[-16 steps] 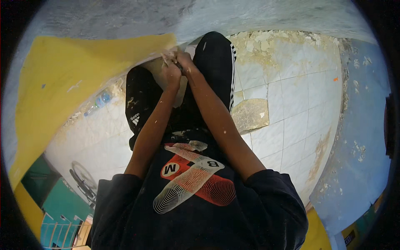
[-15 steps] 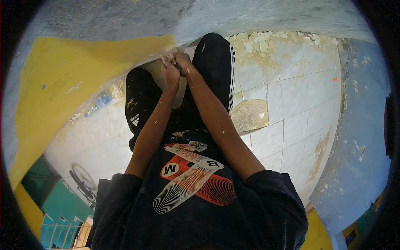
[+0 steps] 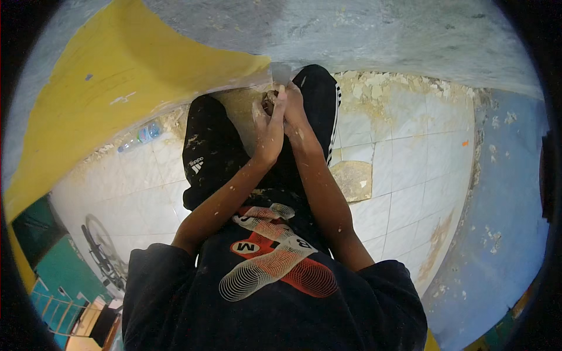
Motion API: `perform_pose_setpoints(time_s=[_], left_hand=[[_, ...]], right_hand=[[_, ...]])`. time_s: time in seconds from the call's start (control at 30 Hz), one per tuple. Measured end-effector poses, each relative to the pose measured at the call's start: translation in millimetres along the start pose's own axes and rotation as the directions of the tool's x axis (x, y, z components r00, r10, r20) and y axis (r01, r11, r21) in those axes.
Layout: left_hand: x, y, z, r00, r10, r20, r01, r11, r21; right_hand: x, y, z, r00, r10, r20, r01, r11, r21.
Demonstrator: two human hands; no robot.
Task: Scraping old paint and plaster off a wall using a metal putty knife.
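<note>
My left hand [image 3: 268, 126] and my right hand [image 3: 294, 105] are together between my bent knees, closed on what looks like a scraper [image 3: 281, 75] with a flat grey blade; much of its handle is hidden by my fingers. The blade points away from me and is at the lower edge of the wall [image 3: 345, 35], where yellow paint [image 3: 146, 52] meets mottled grey; whether it touches the wall I cannot tell. Pale dust marks my forearms and trousers.
Pale floor tiles [image 3: 404, 164] carry peeled paint flakes [image 3: 374, 85] along the wall and a broken patch [image 3: 351, 181] at right. A plastic bottle [image 3: 140, 137] lies at left. A bicycle wheel [image 3: 99, 245] is at lower left, a blue flaking wall [image 3: 497, 205] at right.
My hands have shifted right and slightly down in the picture, with the left hand turned. The view has moved too: wall, floor and knees appear lower.
</note>
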State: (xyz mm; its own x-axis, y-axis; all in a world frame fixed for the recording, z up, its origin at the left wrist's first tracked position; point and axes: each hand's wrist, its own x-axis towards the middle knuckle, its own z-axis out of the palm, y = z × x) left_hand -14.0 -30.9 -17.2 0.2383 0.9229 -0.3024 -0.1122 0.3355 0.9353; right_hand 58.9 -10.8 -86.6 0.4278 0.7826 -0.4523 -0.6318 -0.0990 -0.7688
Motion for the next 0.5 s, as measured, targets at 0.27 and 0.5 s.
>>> perform_pose_setpoints(time_s=[0.27, 0.5], left_hand=[[-8.2, 50.8, -3.8, 0.973, 0.232, -0.001, -0.232, 0.971, -0.062], [18.7, 50.7, 4.3, 0.991, 0.13, -0.029, -0.128, 0.99, 0.051]], right_hand=[[-27.6, -52.5, 50.1, 1.0, 0.005, 0.031, -0.005, 1.0, 0.021], [14.1, -30.3, 27.7, 0.96, 0.125, 0.25, -0.152, 0.984, 0.09]])
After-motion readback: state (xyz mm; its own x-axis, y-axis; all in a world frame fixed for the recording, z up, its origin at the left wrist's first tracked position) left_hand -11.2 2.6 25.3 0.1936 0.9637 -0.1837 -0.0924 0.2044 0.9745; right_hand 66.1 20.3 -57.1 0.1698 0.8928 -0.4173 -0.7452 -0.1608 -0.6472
